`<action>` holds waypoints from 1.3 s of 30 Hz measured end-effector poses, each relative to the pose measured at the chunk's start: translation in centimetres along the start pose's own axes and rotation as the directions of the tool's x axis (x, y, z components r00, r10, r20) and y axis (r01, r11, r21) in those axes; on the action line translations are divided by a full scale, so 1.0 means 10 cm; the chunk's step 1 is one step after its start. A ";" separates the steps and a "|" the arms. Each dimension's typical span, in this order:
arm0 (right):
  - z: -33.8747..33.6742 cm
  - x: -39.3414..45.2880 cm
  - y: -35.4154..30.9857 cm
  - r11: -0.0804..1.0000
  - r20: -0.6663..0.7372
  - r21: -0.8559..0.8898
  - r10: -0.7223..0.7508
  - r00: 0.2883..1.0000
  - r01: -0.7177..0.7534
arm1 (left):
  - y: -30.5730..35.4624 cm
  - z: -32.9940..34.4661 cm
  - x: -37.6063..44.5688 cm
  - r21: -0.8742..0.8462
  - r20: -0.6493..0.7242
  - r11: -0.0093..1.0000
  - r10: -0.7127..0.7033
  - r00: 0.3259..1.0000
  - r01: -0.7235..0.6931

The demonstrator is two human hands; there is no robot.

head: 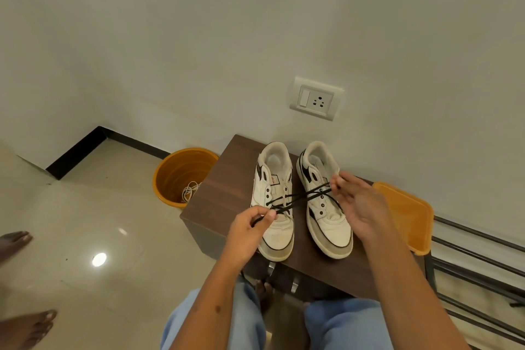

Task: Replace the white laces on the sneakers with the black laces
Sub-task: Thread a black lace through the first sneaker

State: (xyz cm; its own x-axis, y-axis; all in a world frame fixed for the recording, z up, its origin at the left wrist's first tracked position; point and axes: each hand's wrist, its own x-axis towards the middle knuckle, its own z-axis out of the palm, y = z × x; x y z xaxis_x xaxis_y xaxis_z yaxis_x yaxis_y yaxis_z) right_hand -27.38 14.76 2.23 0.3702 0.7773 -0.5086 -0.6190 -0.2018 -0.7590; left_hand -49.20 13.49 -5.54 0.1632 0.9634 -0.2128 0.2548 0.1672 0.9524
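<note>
The black lace (pixel 298 199) runs taut between the two hands, crossing over both sneakers. The left sneaker (pixel 274 202) lies directly beyond the left hand (pixel 250 226); the right sneaker (pixel 324 199) lies just left of the right hand (pixel 360 204). Both stand side by side on the brown tabletop (pixel 227 193), against a white wall with a switch socket (pixel 316 98). An orange bucket (pixel 181 176) holding a white lace (pixel 191 190) stands on the tiled floor (pixel 108 221), left of the left hand. An orange tray (pixel 406 216) sits right of the right hand. Both forearms extend forward. The left hand pinches one lace end between thumb and forefinger; the right hand pinches the other end at its fingertips, remaining fingers loosely spread.
</note>
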 end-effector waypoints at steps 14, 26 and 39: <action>-0.20 -0.20 1.11 0.518 0.489 -0.739 -0.029 0.872 0.431 | -0.02 0.17 0.05 0.630 0.162 0.752 0.115 0.980 -0.193; -0.26 -0.01 1.06 0.239 0.483 -0.795 -0.307 0.820 0.558 | -0.10 0.09 0.25 0.402 0.130 0.908 0.074 0.989 -0.121; -0.20 0.06 1.15 0.300 0.472 -0.755 -0.368 0.801 0.583 | -0.02 0.18 0.36 0.119 0.178 0.982 0.121 0.977 -0.143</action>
State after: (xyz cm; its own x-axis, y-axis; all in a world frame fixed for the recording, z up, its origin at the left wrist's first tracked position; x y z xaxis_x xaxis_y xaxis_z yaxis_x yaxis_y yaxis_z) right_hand -32.84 11.73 -7.62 0.1978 0.9782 0.0635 0.5529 -0.0578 -0.8313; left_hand -46.91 16.52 -6.91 0.3594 0.9238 -0.1316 0.3407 0.0013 0.9402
